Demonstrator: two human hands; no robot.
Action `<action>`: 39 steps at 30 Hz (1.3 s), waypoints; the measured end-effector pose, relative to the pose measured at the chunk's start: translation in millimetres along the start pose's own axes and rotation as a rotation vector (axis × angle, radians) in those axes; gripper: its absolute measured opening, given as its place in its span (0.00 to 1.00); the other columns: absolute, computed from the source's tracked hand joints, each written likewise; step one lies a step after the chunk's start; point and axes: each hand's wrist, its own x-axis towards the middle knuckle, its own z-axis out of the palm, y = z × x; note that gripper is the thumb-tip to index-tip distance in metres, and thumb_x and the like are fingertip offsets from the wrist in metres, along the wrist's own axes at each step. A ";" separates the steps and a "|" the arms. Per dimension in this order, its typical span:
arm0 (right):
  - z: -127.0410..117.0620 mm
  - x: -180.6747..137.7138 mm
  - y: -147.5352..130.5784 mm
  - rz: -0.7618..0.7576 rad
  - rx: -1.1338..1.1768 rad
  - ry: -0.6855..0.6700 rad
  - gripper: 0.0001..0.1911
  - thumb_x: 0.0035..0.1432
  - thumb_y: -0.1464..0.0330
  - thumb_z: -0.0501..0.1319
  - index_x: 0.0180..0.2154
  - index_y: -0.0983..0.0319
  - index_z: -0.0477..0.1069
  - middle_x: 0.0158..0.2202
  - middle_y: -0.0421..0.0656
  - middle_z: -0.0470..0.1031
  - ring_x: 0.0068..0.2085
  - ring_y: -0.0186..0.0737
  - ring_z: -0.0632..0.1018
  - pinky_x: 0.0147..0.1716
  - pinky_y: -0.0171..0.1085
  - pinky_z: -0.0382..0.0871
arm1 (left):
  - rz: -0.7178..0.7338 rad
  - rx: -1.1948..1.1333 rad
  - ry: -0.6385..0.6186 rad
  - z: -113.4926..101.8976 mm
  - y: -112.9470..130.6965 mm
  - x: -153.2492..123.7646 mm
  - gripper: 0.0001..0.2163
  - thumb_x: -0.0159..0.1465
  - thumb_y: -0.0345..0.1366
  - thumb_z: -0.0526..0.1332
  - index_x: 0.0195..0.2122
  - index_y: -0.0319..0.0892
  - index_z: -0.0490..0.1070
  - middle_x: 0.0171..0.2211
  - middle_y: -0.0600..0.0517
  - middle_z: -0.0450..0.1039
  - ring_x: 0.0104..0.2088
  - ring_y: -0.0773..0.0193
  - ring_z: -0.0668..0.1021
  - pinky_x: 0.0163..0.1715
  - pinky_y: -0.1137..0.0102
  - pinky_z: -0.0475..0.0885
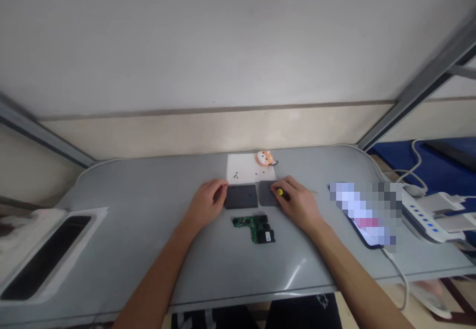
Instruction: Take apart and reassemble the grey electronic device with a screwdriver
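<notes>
Your left hand (206, 202) is at the left end of the left dark panel (241, 196), fingers curled and thumb near the index tip; you cannot tell from this view whether they are clamped on its edge. That panel lies flat on the grey table (141, 230) in front of you, its long axis running left to right; the right dark panel (266, 194) lies just beside it, its far end covered by your right hand (299, 202); your right fingers are closed around a yellow-ended tool (280, 191), the yellow end facing left, the rest largely hidden in your grip.

Nearer you lies the green circuit board (256, 227), its narrow arm pointing left and its broader part reaching towards you; beyond the panels, a white sheet (243, 165) bears small dark screws (235, 175) and an orange-and-white animal-faced item (265, 158).
</notes>
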 end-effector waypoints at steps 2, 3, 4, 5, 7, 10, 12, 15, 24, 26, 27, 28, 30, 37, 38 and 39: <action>-1.1 0.1 -0.2 -0.012 0.005 -0.019 0.09 0.71 0.67 0.56 0.45 0.56 0.76 0.45 0.45 0.79 0.39 0.42 0.79 0.39 0.40 0.71 | -0.044 0.013 -0.026 -0.1 -0.8 0.1 0.10 0.75 0.38 0.52 0.43 0.45 0.72 0.33 0.52 0.77 0.35 0.59 0.77 0.39 0.64 0.71; -1.5 0.2 -0.4 -0.023 0.005 -0.030 0.09 0.71 0.67 0.56 0.45 0.56 0.76 0.45 0.45 0.79 0.40 0.43 0.79 0.40 0.40 0.70 | -0.064 0.013 -0.032 -0.1 -1.1 0.3 0.10 0.75 0.39 0.52 0.43 0.45 0.72 0.32 0.52 0.76 0.34 0.59 0.76 0.38 0.65 0.71; -1.7 0.3 -0.7 -0.033 0.000 -0.035 0.09 0.71 0.67 0.56 0.45 0.56 0.76 0.45 0.45 0.79 0.40 0.43 0.79 0.40 0.40 0.70 | -0.081 0.011 -0.037 0.0 -1.2 0.6 0.11 0.75 0.39 0.51 0.42 0.45 0.72 0.31 0.52 0.76 0.33 0.59 0.76 0.37 0.65 0.70; -1.7 0.4 -1.0 -0.039 -0.007 -0.035 0.09 0.71 0.67 0.56 0.45 0.56 0.76 0.45 0.45 0.79 0.39 0.43 0.79 0.41 0.41 0.70 | -0.093 0.007 -0.040 0.0 -1.4 0.8 0.11 0.75 0.40 0.51 0.41 0.44 0.71 0.30 0.53 0.74 0.32 0.60 0.75 0.36 0.65 0.69; -1.3 0.6 -1.3 -0.045 -0.023 -0.028 0.10 0.72 0.67 0.56 0.45 0.56 0.76 0.45 0.45 0.79 0.39 0.44 0.78 0.41 0.41 0.69 | -0.107 0.006 -0.039 0.1 -1.7 1.3 0.11 0.74 0.40 0.51 0.40 0.44 0.70 0.28 0.53 0.73 0.31 0.60 0.74 0.34 0.66 0.68; -0.1 0.5 -1.5 -0.036 -0.047 -0.016 0.10 0.72 0.66 0.55 0.44 0.56 0.76 0.44 0.46 0.78 0.38 0.44 0.78 0.40 0.41 0.69 | -0.107 0.019 -0.035 0.2 -2.1 1.3 0.12 0.74 0.41 0.51 0.37 0.44 0.70 0.27 0.54 0.72 0.30 0.61 0.73 0.34 0.66 0.67; 0.5 0.2 -1.7 -0.031 -0.063 -0.005 0.10 0.72 0.65 0.55 0.44 0.56 0.76 0.44 0.46 0.78 0.38 0.44 0.77 0.40 0.41 0.68 | -0.095 0.035 -0.046 0.4 -1.9 0.7 0.12 0.74 0.41 0.52 0.35 0.45 0.70 0.27 0.53 0.72 0.30 0.60 0.73 0.34 0.66 0.68; 0.7 -0.6 -2.3 -0.015 -0.080 0.013 0.10 0.72 0.65 0.55 0.44 0.56 0.76 0.44 0.46 0.78 0.37 0.44 0.78 0.39 0.41 0.68 | -0.061 0.067 -0.063 1.2 -0.9 -0.6 0.14 0.73 0.40 0.52 0.30 0.45 0.67 0.25 0.53 0.70 0.29 0.60 0.72 0.36 0.65 0.68; -2.3 -0.9 0.9 -0.034 -0.045 0.017 0.10 0.72 0.65 0.56 0.44 0.56 0.76 0.44 0.46 0.79 0.37 0.43 0.78 0.39 0.42 0.69 | -0.013 0.048 -0.084 0.2 3.0 -3.2 0.16 0.72 0.38 0.53 0.25 0.44 0.61 0.24 0.54 0.65 0.28 0.62 0.69 0.34 0.66 0.65; -8.5 -3.5 -6.1 -0.072 -0.034 0.038 0.10 0.72 0.66 0.56 0.44 0.57 0.76 0.44 0.46 0.79 0.38 0.43 0.78 0.41 0.42 0.70 | -0.014 0.053 -0.092 -0.3 3.3 -3.4 0.17 0.73 0.38 0.53 0.25 0.44 0.60 0.24 0.55 0.65 0.27 0.62 0.69 0.34 0.66 0.65; -12.4 -6.6 -12.0 -0.105 -0.023 0.041 0.11 0.72 0.66 0.55 0.43 0.57 0.77 0.44 0.46 0.80 0.39 0.43 0.79 0.42 0.43 0.70 | -0.011 0.058 -0.091 -0.3 3.2 -3.5 0.17 0.73 0.39 0.53 0.25 0.44 0.60 0.24 0.55 0.64 0.27 0.62 0.69 0.34 0.66 0.65; -16.2 -11.0 -19.2 -0.157 -0.012 0.021 0.11 0.72 0.65 0.55 0.43 0.57 0.77 0.45 0.46 0.80 0.42 0.43 0.80 0.43 0.43 0.70 | -0.006 0.062 -0.086 -0.2 2.7 -3.6 0.17 0.73 0.39 0.53 0.25 0.44 0.60 0.24 0.55 0.65 0.28 0.62 0.70 0.35 0.65 0.66; -21.6 -23.2 -34.7 -0.283 0.017 -0.096 0.12 0.73 0.63 0.56 0.45 0.56 0.77 0.49 0.46 0.80 0.45 0.42 0.80 0.45 0.42 0.72 | 0.007 0.063 -0.067 0.5 0.7 -3.7 0.16 0.73 0.39 0.52 0.26 0.44 0.63 0.25 0.54 0.68 0.29 0.61 0.72 0.36 0.65 0.67; -12.9 -51.9 -51.0 -0.396 -0.061 -0.330 0.20 0.69 0.53 0.60 0.54 0.56 0.76 0.65 0.52 0.70 0.52 0.50 0.80 0.53 0.51 0.74 | -0.030 0.057 -0.018 2.9 -10.5 -3.7 0.12 0.74 0.40 0.52 0.39 0.45 0.74 0.34 0.50 0.78 0.34 0.57 0.78 0.38 0.64 0.71; -12.6 -51.0 -49.7 -0.393 -0.062 -0.341 0.18 0.69 0.54 0.60 0.54 0.56 0.76 0.65 0.51 0.69 0.51 0.50 0.80 0.54 0.51 0.74 | -0.040 0.057 -0.026 2.8 -11.1 -3.6 0.12 0.74 0.40 0.52 0.41 0.45 0.74 0.34 0.50 0.79 0.34 0.58 0.78 0.39 0.64 0.71; -13.1 -49.4 -48.6 -0.392 -0.063 -0.353 0.17 0.69 0.55 0.60 0.53 0.56 0.76 0.65 0.51 0.69 0.51 0.50 0.80 0.54 0.51 0.74 | -0.049 0.061 -0.034 2.7 -11.5 -3.4 0.12 0.73 0.40 0.52 0.42 0.45 0.75 0.34 0.50 0.79 0.34 0.58 0.78 0.39 0.64 0.72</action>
